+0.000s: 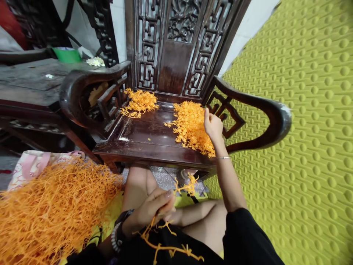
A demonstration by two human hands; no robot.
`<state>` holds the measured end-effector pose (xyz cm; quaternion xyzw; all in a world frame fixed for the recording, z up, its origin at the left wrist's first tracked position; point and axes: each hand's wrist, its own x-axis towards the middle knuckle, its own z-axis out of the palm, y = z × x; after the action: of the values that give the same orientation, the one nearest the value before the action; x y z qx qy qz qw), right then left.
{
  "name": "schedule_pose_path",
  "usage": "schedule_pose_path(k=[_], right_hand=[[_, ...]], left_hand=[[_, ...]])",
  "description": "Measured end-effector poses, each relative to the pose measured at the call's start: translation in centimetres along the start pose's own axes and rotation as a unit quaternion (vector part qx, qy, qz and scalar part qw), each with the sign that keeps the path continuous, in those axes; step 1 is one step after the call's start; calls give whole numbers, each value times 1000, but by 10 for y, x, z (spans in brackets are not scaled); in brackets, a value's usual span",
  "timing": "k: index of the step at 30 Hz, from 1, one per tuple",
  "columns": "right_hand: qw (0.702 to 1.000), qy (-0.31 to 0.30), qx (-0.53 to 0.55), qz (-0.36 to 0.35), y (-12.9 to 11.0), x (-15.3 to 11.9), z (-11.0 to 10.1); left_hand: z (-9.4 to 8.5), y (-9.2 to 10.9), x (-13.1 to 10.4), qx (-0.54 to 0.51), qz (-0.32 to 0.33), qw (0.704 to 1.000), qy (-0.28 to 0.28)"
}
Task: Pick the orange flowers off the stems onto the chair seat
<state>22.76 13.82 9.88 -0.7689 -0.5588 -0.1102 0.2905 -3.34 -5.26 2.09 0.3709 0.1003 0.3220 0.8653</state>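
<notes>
Pinched in my left hand point(158, 206) is an orange branching strand point(157, 246), thin and twig-like. One end with small curled tips sticks out beyond the fingers; a longer part hangs below over my lap. My right hand point(213, 127) is closed with its thumb raised, at the right edge of a dense pile of small orange curled pieces point(190, 123) on the wooden chair seat point(154, 129). Whatever its fingers hold is hidden. A smaller orange pile point(142, 101) lies at the seat's back left. To my left rises a big heap of tangled orange strands point(60, 209).
Curved armrests point(256, 103) and a carved backrest point(173, 70) frame the seat. A dark wooden table point(27, 81) on the left bears a green container point(67, 54). A pink and white bag point(33, 163) sits behind the heap. Yellow bumpy matting point(298, 147) covers the right side.
</notes>
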Motion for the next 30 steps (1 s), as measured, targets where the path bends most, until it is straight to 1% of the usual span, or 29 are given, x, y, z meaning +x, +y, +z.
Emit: schedule_pose_path(k=[1, 2, 4, 5, 6, 9, 10, 12, 14, 17, 19, 22, 24, 25, 27, 28, 29, 30], right_hand=[[997, -26, -66, -7, 5, 4, 8], [994, -43, -99, -14, 9, 5, 14], [992, -56, -114, -27, 17, 4, 21], [991, -57, -120, -35, 20, 3, 23], [990, -57, -125, -43, 22, 2, 24], [988, -54, -133, -64, 25, 1, 21], [987, -56, -138, -67, 25, 1, 20], [985, -62, -140, -80, 25, 0, 16], [985, -59, -109, -117, 24, -1, 14], [985, -38, -39, -165, 20, -3, 14], [986, -23, -10, -165, 19, -1, 15], [986, -1, 41, -159, 17, -1, 14], [985, 20, 87, -149, 12, -11, 9], [981, 26, 126, -145, 7, -21, 6], [960, 1, 242, -140, -6, -56, -2], [906, -65, 395, -135, -15, -78, -6], [832, -144, 521, -128, -24, -102, -10], [762, -215, 601, -111, -34, -125, -13]], left_hand=[[-4, 1, 1, -47, 19, 999, -16], [-8, 1, 2, -97, 36, 994, -37], [-18, 1, 5, -183, 60, 979, -63], [-23, 0, 6, -213, 68, 973, -52], [-28, -1, 8, -235, 75, 969, -23], [-35, -5, 12, -261, 96, 956, 95], [-35, -6, 13, -266, 101, 951, 123], [-33, -6, 15, -278, 102, 944, 146], [-28, -4, 17, -290, 95, 942, 140], [-22, 4, 20, -304, 78, 943, 114], [-19, 7, 21, -308, 75, 943, 102], [-19, 8, 23, -303, 88, 943, 109], [-22, 7, 25, -292, 106, 942, 124], [-23, 6, 26, -285, 118, 942, 131], [-27, 4, 28, -268, 139, 944, 134], [-28, 3, 30, -259, 139, 948, 123], [-30, 3, 31, -248, 133, 954, 104], [-30, 3, 33, -233, 123, 961, 81]])
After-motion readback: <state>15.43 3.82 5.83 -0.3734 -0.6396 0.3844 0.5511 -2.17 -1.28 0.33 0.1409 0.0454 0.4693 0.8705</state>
